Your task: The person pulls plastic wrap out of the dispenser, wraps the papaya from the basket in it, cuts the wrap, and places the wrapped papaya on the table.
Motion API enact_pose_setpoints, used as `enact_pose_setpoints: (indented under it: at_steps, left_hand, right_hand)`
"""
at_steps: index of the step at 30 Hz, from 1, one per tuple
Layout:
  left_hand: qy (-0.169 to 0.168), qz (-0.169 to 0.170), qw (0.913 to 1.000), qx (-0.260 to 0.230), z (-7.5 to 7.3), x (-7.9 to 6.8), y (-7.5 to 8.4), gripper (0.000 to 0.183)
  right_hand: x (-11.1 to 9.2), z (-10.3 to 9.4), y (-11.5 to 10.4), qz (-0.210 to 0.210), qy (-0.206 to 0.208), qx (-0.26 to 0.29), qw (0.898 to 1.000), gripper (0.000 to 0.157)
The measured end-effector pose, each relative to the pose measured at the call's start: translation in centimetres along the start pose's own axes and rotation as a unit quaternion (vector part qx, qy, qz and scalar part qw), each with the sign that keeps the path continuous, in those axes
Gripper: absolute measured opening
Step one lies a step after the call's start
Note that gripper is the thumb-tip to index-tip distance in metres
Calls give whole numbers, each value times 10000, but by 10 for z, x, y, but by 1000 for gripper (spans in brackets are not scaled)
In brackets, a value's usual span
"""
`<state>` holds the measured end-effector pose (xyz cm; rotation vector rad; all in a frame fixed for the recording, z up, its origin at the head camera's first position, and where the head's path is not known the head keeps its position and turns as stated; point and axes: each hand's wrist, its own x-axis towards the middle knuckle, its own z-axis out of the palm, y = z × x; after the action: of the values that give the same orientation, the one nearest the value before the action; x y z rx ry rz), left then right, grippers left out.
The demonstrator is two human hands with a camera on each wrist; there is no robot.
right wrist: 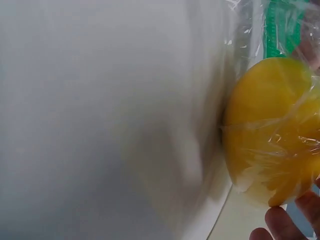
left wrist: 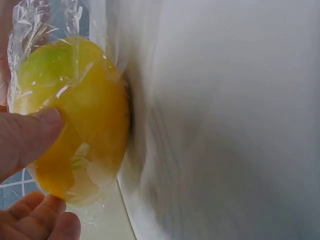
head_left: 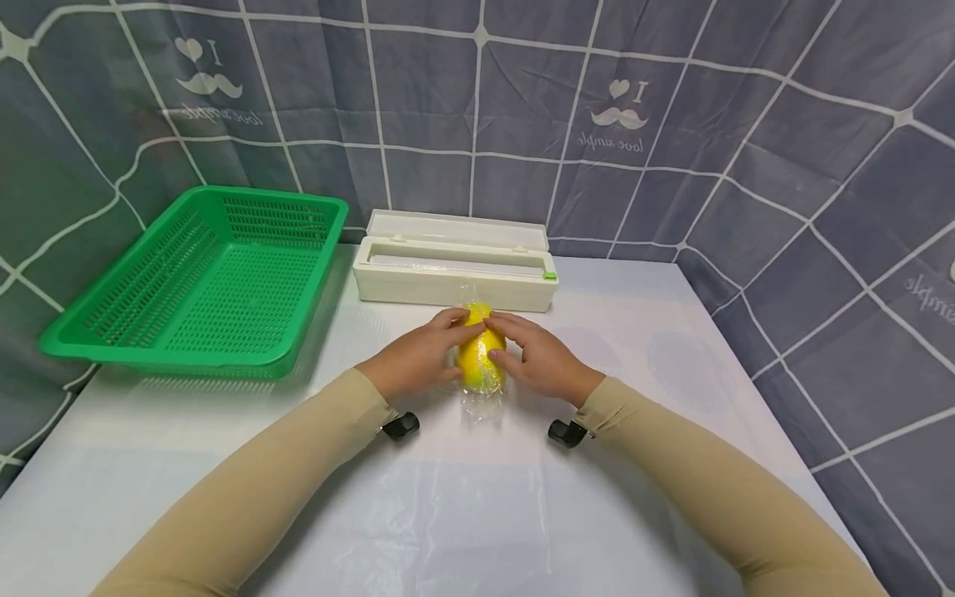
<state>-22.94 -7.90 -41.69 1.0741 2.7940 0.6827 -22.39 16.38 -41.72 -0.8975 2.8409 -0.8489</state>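
Observation:
A yellow mango (head_left: 477,363), greenish at one end, lies on the white table inside clear plastic wrap. Loose wrap (head_left: 483,405) sticks out past its near end, and a little shows at the far end. From the left side my left hand (head_left: 419,352) holds it, the thumb (left wrist: 35,135) on the fruit and the fingers around the far end. On the opposite side my right hand (head_left: 543,358) holds it too, its fingertips (right wrist: 281,222) at the far end. Both hands' fingers come close together over the top of the mango.
Just behind the mango stands a white cling film dispenser (head_left: 455,286), its lid raised and a green slider (head_left: 550,276) at its right end. A green plastic basket (head_left: 298,332) sits at the back left. A grey checked cloth (head_left: 522,108) hangs behind the table.

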Motion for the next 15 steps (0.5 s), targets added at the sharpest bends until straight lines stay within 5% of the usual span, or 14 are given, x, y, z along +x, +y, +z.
enact_pose_setpoints:
  at_steps: [8, 15]
  left_hand:
    - [436, -360, 9983, -103, 4, -3, -2, 63]
    - [255, -218, 9992, -194, 4, -3, -3, 62]
  right_hand:
    - [-1, 2, 2, 84, -43, -64, 9999, 56]
    - [-2, 4, 2, -60, -132, -236, 9996, 58]
